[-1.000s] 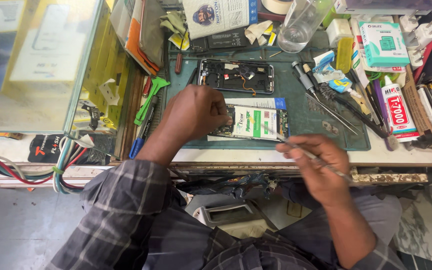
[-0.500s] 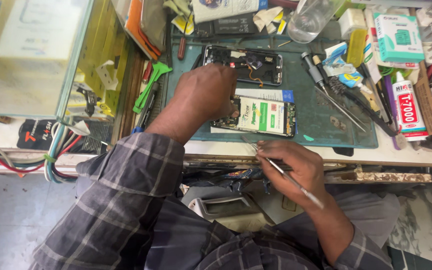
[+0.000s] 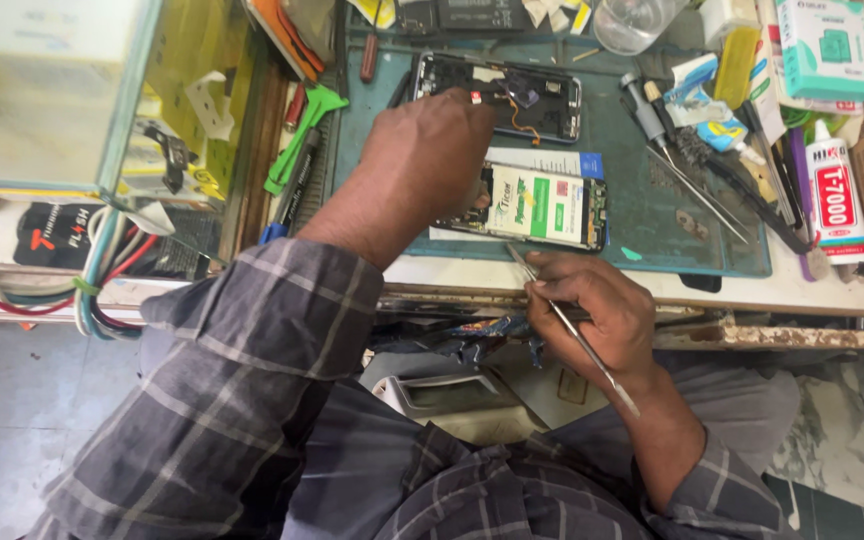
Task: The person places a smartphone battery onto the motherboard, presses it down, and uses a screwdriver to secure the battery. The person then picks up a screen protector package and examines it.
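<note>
I judge I'm mid-prying: left hand [image 3: 432, 165] pins the opened phone [image 3: 537, 205] at frame centre, right hand [image 3: 597, 310] clamps a metal spudger [image 3: 572, 330], needing steady leverage.

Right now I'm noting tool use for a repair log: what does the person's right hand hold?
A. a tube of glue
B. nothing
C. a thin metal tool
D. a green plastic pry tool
C: the right hand grips a thin metal tool, its tip pointing toward the near edge of the opened phone, which the left hand steadies on the green mat.
</note>
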